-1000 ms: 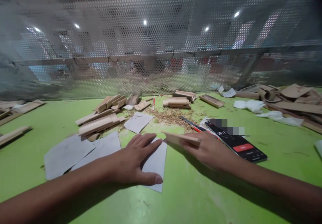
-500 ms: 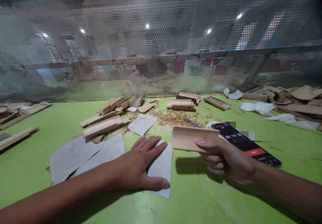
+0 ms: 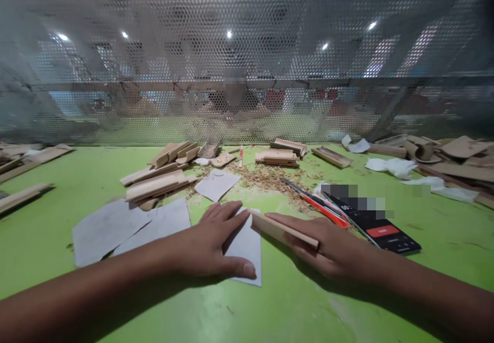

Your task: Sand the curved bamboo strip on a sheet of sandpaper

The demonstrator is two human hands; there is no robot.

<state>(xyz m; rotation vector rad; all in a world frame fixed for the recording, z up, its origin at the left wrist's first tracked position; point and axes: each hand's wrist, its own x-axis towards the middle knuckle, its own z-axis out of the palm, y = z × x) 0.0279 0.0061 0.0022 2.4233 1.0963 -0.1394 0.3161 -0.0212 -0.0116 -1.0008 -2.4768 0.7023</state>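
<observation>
My left hand lies flat with fingers stretched out on a grey sheet of sandpaper on the green table, pinning it down. My right hand grips a curved bamboo piece, tilted low with its left end touching the sandpaper's right edge beside my left fingertips.
More grey sheets lie to the left. Bamboo strips and shavings sit behind my hands. A red-handled knife and a phone lie right of my right hand. Bamboo scraps and white rags fill the far right. A perforated metal screen closes the back.
My right hand had lifted and turned the bamboo piece to show its curved face; it has now lowered it back down onto the edge of the sandpaper. My left hand stayed put.
</observation>
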